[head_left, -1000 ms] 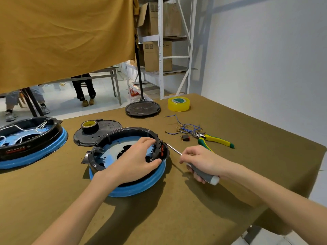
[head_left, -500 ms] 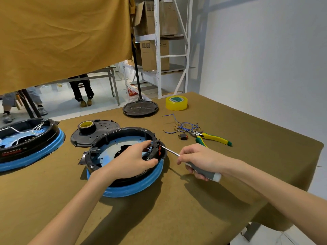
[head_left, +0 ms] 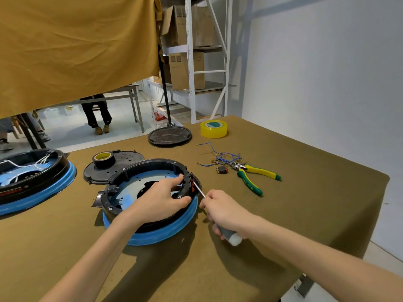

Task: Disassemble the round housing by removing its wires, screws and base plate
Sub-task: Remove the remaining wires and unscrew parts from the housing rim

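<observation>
Round housing [head_left: 139, 171], frame centre: rigid, light plastic, we judge.
Our left hand [head_left: 160, 200] grips its rim; right hand [head_left: 224, 211] clenches the screwdriver [head_left: 199, 189].

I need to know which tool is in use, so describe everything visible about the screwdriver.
The screwdriver has a thin, bright metal shaft and a grey handle with a whitish end cap, plastic or rubber by its look. It lies at a slant, tip up and away toward the right side of the round housing, handle end low over the table. The right hand grips the handle and hides most of it. The tip sits at the housing's rim by some red parts; what it engages cannot be seen.
</observation>
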A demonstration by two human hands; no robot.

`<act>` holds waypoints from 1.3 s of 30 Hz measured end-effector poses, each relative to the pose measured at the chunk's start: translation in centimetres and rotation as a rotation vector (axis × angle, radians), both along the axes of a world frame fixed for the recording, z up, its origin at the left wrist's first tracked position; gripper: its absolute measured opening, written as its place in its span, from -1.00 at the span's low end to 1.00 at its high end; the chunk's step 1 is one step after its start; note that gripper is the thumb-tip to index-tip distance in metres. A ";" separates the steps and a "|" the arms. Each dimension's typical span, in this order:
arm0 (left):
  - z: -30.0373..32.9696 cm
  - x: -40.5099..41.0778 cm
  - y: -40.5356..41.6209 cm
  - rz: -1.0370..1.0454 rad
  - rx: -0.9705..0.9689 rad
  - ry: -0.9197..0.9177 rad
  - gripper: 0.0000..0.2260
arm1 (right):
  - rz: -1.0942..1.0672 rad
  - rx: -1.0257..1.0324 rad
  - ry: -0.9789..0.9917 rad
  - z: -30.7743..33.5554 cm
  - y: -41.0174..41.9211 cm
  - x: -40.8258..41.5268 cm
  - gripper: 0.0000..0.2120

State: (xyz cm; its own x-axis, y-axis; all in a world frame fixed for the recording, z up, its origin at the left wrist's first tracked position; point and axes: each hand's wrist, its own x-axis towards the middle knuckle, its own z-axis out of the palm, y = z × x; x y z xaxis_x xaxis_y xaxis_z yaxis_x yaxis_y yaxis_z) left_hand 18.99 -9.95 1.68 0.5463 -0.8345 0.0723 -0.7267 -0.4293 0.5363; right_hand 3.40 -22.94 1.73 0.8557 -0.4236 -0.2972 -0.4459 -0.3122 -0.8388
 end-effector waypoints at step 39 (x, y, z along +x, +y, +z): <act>1.5 0.5 0.4 -0.026 0.061 0.064 -0.32 | -0.027 0.182 -0.110 -1.2 -1.3 0.1 -0.89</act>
